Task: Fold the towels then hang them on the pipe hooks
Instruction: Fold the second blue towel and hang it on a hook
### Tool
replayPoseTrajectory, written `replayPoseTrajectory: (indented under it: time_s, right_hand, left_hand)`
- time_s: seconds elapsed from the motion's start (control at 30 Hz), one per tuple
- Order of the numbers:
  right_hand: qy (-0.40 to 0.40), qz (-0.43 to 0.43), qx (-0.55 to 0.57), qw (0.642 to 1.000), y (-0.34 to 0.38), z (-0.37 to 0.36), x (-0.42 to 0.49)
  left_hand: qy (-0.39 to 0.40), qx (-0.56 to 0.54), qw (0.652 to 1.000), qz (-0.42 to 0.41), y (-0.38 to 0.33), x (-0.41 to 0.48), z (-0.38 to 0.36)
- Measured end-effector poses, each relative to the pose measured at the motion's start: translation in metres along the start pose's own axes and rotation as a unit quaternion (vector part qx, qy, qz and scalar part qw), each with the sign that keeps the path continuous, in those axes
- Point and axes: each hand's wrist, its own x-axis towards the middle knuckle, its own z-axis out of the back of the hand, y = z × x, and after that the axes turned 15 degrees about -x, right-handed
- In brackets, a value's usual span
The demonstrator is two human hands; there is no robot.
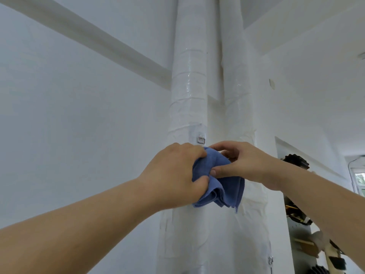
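A white wrapped pipe [189,95] is seen behind the grip. A folded blue towel [229,190] is held up before it, clutched by the left hand [173,175] and pinched by the right hand [248,163]. A hook [201,139] is fixed just above the grip.

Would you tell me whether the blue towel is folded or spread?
Folded: the blue towel shows stacked layers at its lower edge.

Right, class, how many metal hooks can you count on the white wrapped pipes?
2. The upper hook is on the wrapped pipes just above the blue towel. The lower hook is low on their right side. Others may be hidden behind the towel.
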Motion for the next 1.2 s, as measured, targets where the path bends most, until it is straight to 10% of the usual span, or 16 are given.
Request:
replayPoseTrajectory:
  time_s: [0.17,0.37,0.83,1.2]
  right_hand:
    - [0.036,-0.034,0.115,0.992,-0.008,0.013,-0.013]
    - [-0.049,0.013,-0.063,0.997,0.005,-0.001,-0.011]
    - [-0.122,-0.005,-0.001,0.992,0.0,-0.028,-0.011]
    - [-0.024,-0.048,-0.101,0.993,0.034,0.008,-0.01]
  left_hand:
    - [0.023,0.054,0.997,-0.049,0.006,-0.018,-0.013]
    - [0.015,0.056,0.997,-0.058,0.012,-0.015,-0.01]
    - [-0.003,0.093,0.994,-0.051,0.016,-0.026,-0.032]
    - [0.048,0.079,0.996,-0.011,-0.008,-0.009,0.016]
